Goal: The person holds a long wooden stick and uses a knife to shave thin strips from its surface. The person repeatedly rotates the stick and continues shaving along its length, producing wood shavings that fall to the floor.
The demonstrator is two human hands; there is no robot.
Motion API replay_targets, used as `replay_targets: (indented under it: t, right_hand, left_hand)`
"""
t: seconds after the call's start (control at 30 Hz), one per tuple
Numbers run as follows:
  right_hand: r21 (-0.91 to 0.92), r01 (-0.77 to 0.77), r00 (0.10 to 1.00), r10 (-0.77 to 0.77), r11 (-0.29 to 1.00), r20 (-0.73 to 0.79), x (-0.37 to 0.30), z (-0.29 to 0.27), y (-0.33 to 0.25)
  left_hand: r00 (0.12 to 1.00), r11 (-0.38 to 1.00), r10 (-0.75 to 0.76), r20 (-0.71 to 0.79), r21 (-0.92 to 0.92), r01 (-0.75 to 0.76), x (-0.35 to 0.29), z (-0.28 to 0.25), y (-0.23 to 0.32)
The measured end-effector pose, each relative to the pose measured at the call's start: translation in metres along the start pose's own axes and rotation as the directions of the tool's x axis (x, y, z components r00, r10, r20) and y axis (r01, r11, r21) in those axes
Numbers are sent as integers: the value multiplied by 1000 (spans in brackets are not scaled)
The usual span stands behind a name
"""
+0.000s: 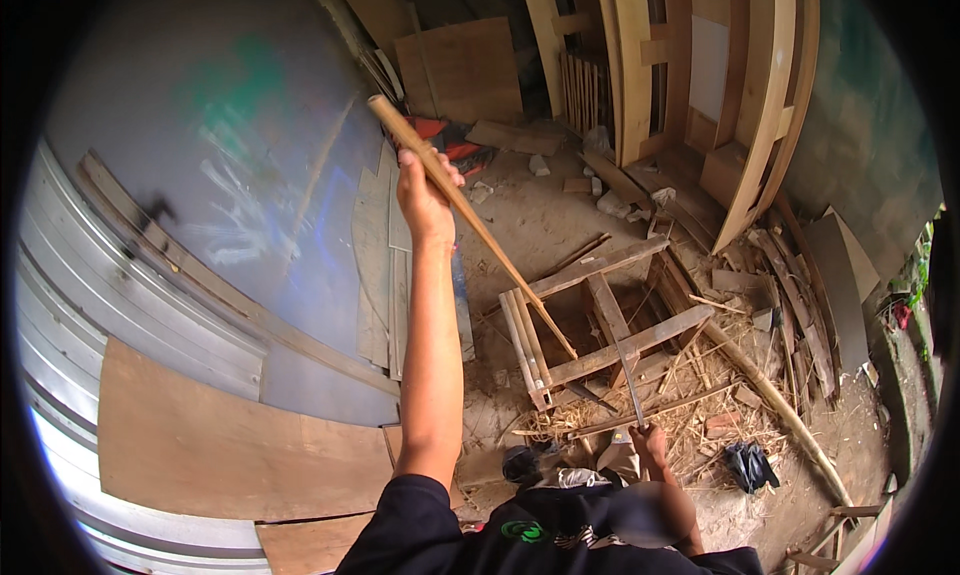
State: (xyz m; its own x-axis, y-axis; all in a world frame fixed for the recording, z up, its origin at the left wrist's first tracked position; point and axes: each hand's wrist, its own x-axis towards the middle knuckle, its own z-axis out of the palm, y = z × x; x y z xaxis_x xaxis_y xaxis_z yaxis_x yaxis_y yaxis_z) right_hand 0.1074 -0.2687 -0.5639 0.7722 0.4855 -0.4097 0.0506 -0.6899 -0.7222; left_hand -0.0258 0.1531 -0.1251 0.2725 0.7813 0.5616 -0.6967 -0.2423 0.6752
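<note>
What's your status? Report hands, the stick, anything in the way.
Left hand raised, gripping the long stick. Right hand low, holding a blade. Stick's far end rests at the wooden frame. Scrap wood and straw underfoot.

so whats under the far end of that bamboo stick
The bamboo stick, held by the left hand, ends over a rough wooden frame on dirt strewn with shavings. The ground inside the frame is shadowed, so its contents are unclear.

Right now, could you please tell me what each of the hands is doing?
Left hand: closed around a long bamboo stick, raised up.
Right hand: closed on the handle of a blade.
</note>
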Motion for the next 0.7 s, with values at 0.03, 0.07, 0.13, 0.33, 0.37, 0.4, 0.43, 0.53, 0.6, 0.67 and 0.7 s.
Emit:
replay_targets:
  t: [0.03,0.07,0.13,0.33,0.37,0.4,0.43,0.53,0.6,0.67,0.7]
  right_hand:
    - [-13,41,999,-41,999,-15,-6,2,-2]
    - [-44,56,998,-56,997,-10,-12,2,-2]
    - [65,40,999,-39,997,-20,-20,5,-3]
    - [36,7,997,-4,999,-77,-27,11,-1]
    - [65,7,998,-3,998,-58,-27,10,-1]
    - [72,-37,999,39,997,-31,-27,10,0]
    - [36,-39,998,41,999,-57,-27,9,1]
    - [-23,29,990,-32,999,-137,-26,8,4]
    - [38,5,995,-1,999,-104,-22,6,6]
    - [59,7,996,-2,998,-91,-18,6,8]
    - [50,19,995,-14,999,-94,-16,6,8]
  left_hand:
    - [999,999,28,17,32,-29,-3,5,2]
    - [998,996,57,38,62,-59,-5,10,4]
    - [997,989,72,31,128,-75,-11,24,7]
    - [997,984,29,77,171,-42,-31,53,11]
    - [994,983,35,100,174,-52,-34,56,9]
    - [995,984,-19,94,180,2,-35,57,9]
    - [992,985,-50,119,169,29,-37,59,8]
    - [981,989,-98,170,122,78,-39,61,7]
    - [978,992,-85,188,109,65,-39,64,7]
    - [981,994,-54,186,99,36,-38,69,9]
    - [981,995,-46,190,100,28,-37,70,10]
